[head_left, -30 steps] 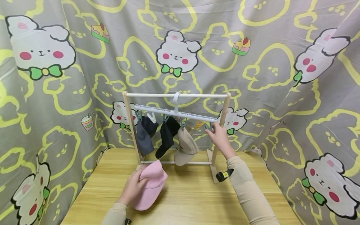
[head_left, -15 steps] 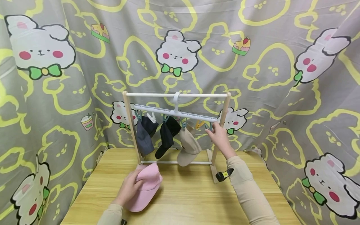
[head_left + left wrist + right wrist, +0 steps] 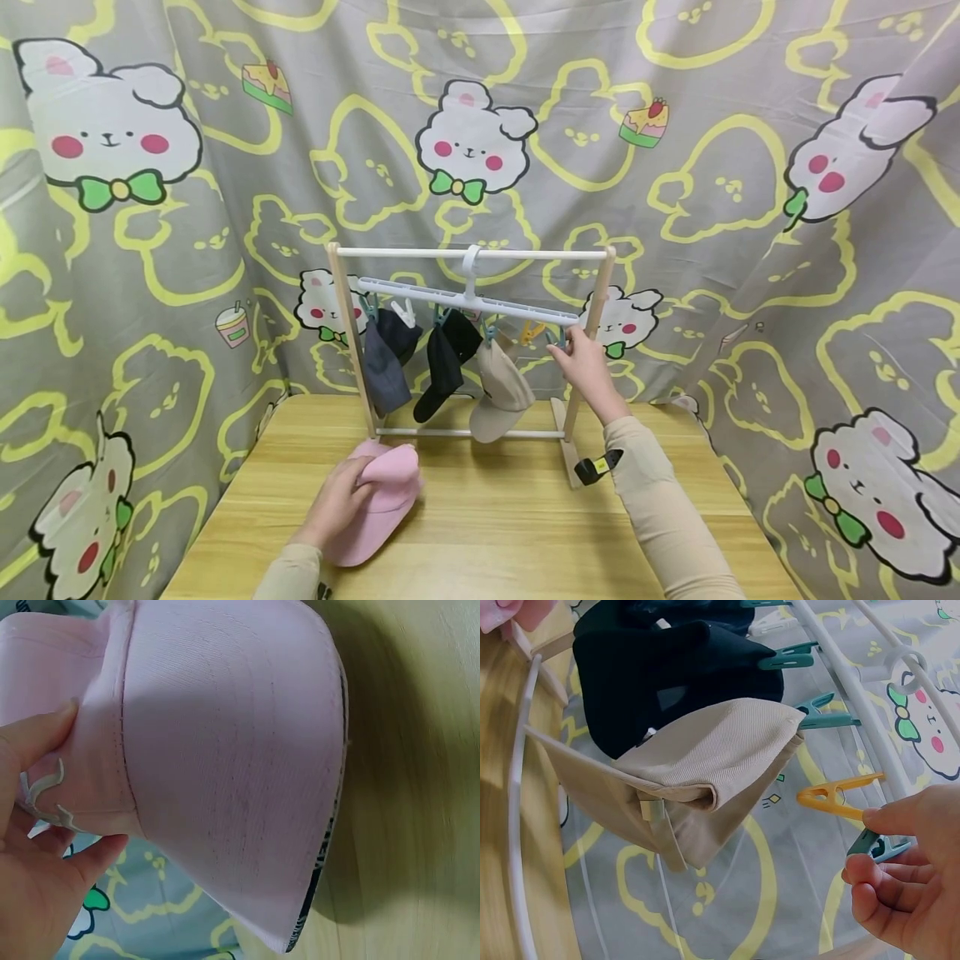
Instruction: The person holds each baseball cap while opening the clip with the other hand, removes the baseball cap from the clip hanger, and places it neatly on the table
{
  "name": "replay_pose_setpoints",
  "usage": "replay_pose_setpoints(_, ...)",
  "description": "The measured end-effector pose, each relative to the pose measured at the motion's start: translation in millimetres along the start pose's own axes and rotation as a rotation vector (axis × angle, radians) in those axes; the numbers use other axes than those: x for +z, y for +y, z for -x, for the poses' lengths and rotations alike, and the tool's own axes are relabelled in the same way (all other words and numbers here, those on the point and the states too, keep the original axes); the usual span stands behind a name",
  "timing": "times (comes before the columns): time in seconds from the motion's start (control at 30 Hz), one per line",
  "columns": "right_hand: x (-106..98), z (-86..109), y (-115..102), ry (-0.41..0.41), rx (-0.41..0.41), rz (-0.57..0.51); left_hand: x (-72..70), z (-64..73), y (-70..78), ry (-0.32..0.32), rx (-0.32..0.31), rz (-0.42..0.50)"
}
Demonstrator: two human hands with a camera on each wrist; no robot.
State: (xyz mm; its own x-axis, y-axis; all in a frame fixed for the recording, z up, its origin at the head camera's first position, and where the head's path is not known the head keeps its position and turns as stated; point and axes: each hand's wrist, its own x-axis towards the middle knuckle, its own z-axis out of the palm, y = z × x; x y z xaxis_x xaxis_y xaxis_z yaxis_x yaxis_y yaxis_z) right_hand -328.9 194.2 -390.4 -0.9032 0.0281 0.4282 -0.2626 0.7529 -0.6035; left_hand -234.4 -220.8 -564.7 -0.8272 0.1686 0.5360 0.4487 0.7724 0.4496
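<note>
Wooden rack (image 3: 347,342) stands toward the far edge of the table (image 3: 510,542). White hanger (image 3: 412,290) hooked on its top rod (image 3: 397,253), tilted, right end lower. Clipped below, left to right: dark grey cap (image 3: 386,375), black cap (image 3: 441,375), beige cap (image 3: 504,387). Left hand (image 3: 337,504) grips pink cap (image 3: 382,517), nearer the table's left edge than its right. Right hand (image 3: 585,364) pinches blue-green clip (image 3: 556,337) at the hanger's right end, beside yellow clip (image 3: 532,332).

No legible text, the yellow label (image 3: 602,465) on the black wrist-worn device (image 3: 588,472) too small for reading.
</note>
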Motion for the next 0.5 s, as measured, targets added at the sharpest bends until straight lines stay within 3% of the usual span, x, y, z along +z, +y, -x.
replay_pose_setpoints(0.5,2,-0.8,2,0.004,0.0,0.001,-11.0,3.7,-13.3,-0.085,-0.055,-0.028)
